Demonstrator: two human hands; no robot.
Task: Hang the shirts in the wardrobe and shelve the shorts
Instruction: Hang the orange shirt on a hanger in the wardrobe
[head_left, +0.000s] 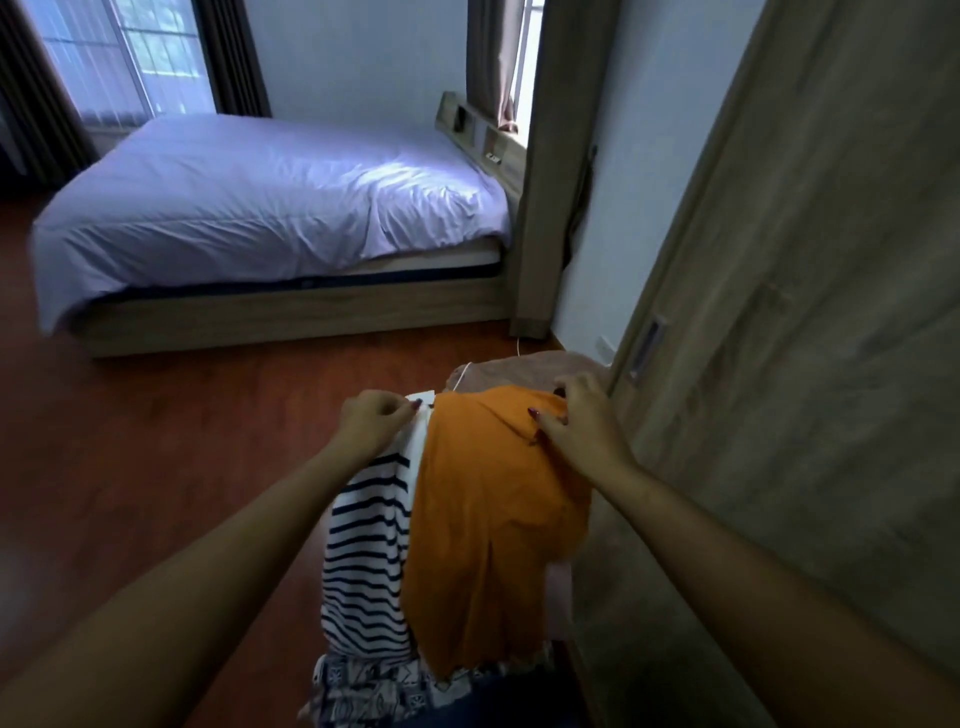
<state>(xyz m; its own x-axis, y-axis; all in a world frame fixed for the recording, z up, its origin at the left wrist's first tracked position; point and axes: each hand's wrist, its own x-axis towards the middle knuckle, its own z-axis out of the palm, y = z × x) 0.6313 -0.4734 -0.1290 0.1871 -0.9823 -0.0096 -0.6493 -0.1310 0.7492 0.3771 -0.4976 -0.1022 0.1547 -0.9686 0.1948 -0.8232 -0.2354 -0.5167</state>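
**Both hands pinch shirts at lower centre**

The left hand (375, 422) pinches the top edge of the striped shirt (363, 561). The right hand (579, 423) pinches the orange shirt (488, 519), which overlaps the striped one. Patterned cloth (363, 686) shows below them. A wooden door (805, 312) fills the right, and a bed (260, 208) sits upper left.

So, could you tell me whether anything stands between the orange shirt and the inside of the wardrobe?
Yes: the wooden door on the right, with its recessed handle, looks shut, so it bars the orange shirt pinched by the right hand.
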